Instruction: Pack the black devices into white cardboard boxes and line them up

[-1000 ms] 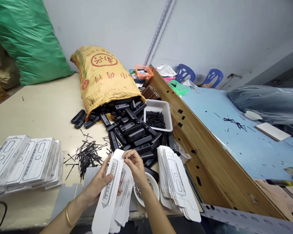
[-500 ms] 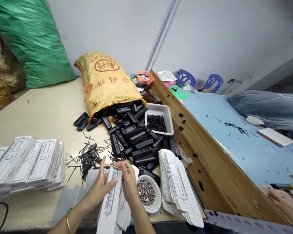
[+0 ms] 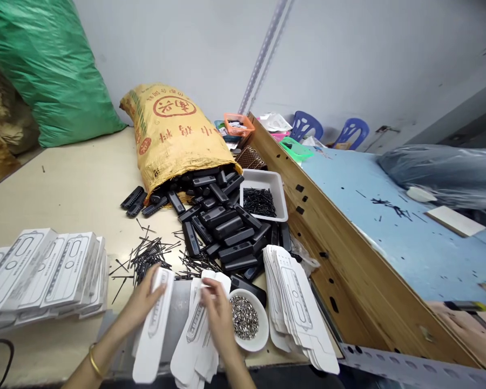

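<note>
My left hand (image 3: 140,305) is closed on a white folded carton (image 3: 154,327) with a printed outline, holding it out to the left above the table edge. My right hand (image 3: 216,313) rests with fingers curled on the top of a small pile of flat white carton blanks (image 3: 194,340) in front of me. Just right of that hand sits a white bowl of small metal screws (image 3: 245,319). Behind the hands lie loose thin black pins (image 3: 148,259) and a heap of black plastic cases (image 3: 222,227) spilling from a yellow sack (image 3: 174,132).
A stack of folded white cartons (image 3: 44,273) lies at the left. A fanned pile of flat blanks (image 3: 295,302) lies right of the bowl. A white tray of black pins (image 3: 263,197) stands by a wooden divider (image 3: 340,259). A green sack (image 3: 52,70) leans at the back left.
My left hand has carried the folded carton away to the left, apart from my right hand. My right hand has dropped onto the pile of flat blanks.
</note>
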Tool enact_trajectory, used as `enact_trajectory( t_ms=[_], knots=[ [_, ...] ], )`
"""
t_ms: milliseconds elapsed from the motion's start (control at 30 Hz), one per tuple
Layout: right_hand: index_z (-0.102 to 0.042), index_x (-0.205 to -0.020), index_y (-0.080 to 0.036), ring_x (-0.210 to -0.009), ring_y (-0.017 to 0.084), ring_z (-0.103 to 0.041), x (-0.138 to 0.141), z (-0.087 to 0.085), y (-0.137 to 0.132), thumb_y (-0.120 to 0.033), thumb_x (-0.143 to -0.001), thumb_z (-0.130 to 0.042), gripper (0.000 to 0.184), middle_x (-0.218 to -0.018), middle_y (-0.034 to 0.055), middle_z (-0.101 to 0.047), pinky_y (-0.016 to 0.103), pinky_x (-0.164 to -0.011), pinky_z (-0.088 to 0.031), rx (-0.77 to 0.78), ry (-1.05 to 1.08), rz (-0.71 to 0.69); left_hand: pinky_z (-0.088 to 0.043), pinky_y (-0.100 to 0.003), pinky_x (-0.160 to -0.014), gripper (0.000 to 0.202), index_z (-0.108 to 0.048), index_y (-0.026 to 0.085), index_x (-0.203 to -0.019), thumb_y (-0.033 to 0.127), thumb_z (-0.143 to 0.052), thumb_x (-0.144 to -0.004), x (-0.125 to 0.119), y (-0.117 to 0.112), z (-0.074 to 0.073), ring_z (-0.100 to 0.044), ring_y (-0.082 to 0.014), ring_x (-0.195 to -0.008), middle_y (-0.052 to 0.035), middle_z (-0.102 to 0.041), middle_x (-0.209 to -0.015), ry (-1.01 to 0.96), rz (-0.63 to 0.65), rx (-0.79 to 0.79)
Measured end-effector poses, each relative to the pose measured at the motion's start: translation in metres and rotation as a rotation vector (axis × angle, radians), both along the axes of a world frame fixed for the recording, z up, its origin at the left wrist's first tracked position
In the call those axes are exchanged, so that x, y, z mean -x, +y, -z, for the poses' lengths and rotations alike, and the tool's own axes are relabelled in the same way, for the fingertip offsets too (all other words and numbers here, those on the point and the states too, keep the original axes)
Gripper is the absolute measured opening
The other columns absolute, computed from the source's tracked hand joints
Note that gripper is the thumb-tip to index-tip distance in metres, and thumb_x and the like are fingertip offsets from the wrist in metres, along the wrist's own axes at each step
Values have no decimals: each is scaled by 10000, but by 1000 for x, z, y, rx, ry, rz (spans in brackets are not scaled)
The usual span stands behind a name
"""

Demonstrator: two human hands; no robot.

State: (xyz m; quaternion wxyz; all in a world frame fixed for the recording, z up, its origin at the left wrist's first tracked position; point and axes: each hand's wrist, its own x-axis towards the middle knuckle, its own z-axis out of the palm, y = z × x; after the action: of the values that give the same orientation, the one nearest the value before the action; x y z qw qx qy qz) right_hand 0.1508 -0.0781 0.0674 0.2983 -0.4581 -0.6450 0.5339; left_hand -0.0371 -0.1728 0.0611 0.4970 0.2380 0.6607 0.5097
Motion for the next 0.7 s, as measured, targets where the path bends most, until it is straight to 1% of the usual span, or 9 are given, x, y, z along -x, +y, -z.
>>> enact_trajectory(
  t_ms=[67, 133, 200, 267, 300, 367, 467, 567, 700],
  knots=[
    [-596, -822, -203, -768, 227, -584, -37, 4, 18, -324, -838, -461, 182, -828, 75, -627, 340, -675, -457, -227, -263, 97, -423, -448, -882, 690, -354, 195, -1355, 457, -569, -754, 19, 1, 13, -520, -333, -1098, -172, -516, -1235, 380, 6, 90],
    [-575, -717, -208, -740, 250, -570, -70, 12, 34, -263, -786, -490, 122, -758, 72, -616, 361, -655, -434, -352, -513, 43, -372, -491, -940, 651, -361, 154, -1346, 433, -525, -780, 28, 11, 18, -412, -356, -1204, -190, -449, -1276, 715, 32, 142],
    [-559, -675, -207, -737, 259, -561, -92, 24, 43, -192, -738, -489, 95, -731, 71, -609, 368, -656, -424, -412, -650, -51, -369, -495, -944, 577, -397, 120, -1309, 382, -492, -804, 25, 36, 13, -397, -351, -1208, -198, -452, -1238, 909, 65, 158],
    [-537, -646, -204, -733, 256, -554, -101, 35, 44, -161, -723, -470, 110, -710, 69, -598, 366, -656, -420, -439, -688, -107, -382, -444, -946, 508, -423, 107, -1272, 353, -464, -829, 14, 73, 3, -431, -314, -1181, -189, -485, -1191, 970, 116, 151],
    [-527, -640, -202, -733, 253, -551, -102, 38, 44, -165, -732, -461, 119, -708, 68, -594, 365, -658, -418, -444, -677, -108, -393, -416, -937, 511, -408, 108, -1279, 362, -456, -839, 6, 94, -1, -458, -298, -1157, -185, -503, -1174, 965, 136, 150],
    [-522, -657, -199, -733, 246, -547, -101, 41, 42, -196, -763, -450, 128, -716, 67, -591, 363, -668, -415, -414, -609, -75, -418, -401, -891, 646, -280, 97, -1356, 413, -479, -828, -7, 134, -5, -507, -301, -1105, -207, -513, -1163, 950, 147, 172],
    [-540, -738, -191, -688, 212, -548, -98, 35, 40, -271, -800, -475, 120, -731, 53, -596, 339, -659, -421, -239, -406, 18, -433, -430, -812, 849, -140, 94, -1406, 414, -589, -760, -19, 173, 3, -557, -350, -1025, -252, -522, -1128, 920, 147, 252],
    [-559, -781, -182, -694, 190, -559, -91, 24, 40, -346, -780, -565, 165, -739, 40, -601, 301, -649, -438, 9, -97, 87, -425, -434, -800, 884, -147, 130, -1410, 339, -651, -715, -16, 177, 16, -573, -361, -999, -251, -529, -1118, 875, 148, 288],
    [-594, -773, -169, -678, 155, -546, -74, 13, 39, -364, -712, -678, 221, -741, 28, -607, 265, -634, -436, 211, 207, 119, -393, -463, -853, 939, -148, 143, -1416, 251, -688, -656, 6, 158, 20, -544, -384, -1043, -234, -522, -1129, 792, 127, 224]
  ],
)
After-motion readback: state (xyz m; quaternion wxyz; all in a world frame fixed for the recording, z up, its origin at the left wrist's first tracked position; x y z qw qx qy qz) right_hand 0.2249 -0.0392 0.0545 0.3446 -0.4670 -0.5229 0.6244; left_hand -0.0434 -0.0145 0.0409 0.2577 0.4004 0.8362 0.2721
